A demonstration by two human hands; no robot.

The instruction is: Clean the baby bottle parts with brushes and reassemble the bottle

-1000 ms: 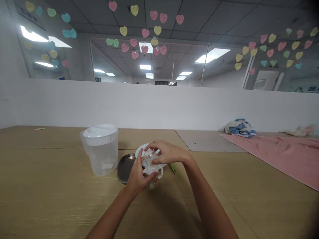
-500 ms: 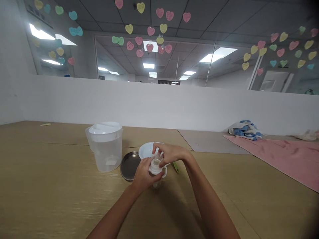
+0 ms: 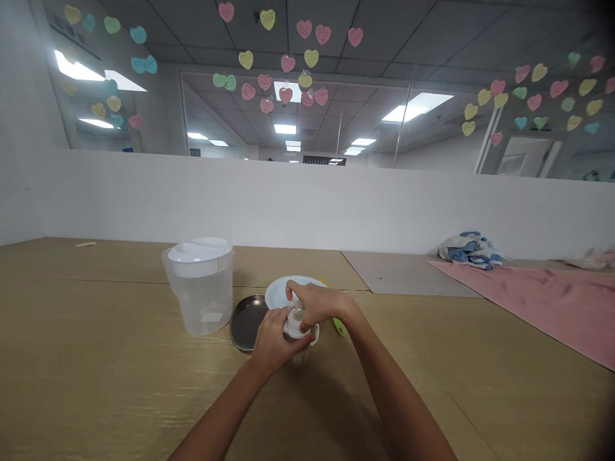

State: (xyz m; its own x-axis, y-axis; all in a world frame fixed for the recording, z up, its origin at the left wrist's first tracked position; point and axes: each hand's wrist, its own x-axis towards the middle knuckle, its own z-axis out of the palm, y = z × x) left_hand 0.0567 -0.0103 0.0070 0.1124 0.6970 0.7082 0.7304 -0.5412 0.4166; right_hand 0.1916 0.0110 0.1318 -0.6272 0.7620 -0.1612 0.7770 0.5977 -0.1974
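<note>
In the head view a clear baby bottle (image 3: 295,322) with a white collar, a side handle and a see-through nipple stands in front of me. My left hand (image 3: 273,339) is wrapped around its collar from the left, thumb across the near side. From above and the right, my right hand (image 3: 321,305) curls over the top, with fingertips on the collar and around the nipple. Part of the nipple is hidden by those fingers. Just behind the hands lies a white bowl (image 3: 278,293), and a round dark metal pan (image 3: 246,323) rests left of them.
A translucent lidded pitcher (image 3: 205,298) stands left of the pan. The green handle (image 3: 339,327) of a utensil shows beside my right wrist. Farther right are a pink cloth (image 3: 542,298) and a crumpled blue-and-white cloth (image 3: 471,251) near the white wall.
My right hand has turned slightly over the bottle's top, its fingers lower and more closed around the collar. My left hand keeps its hold. The whole view has shifted slightly.
</note>
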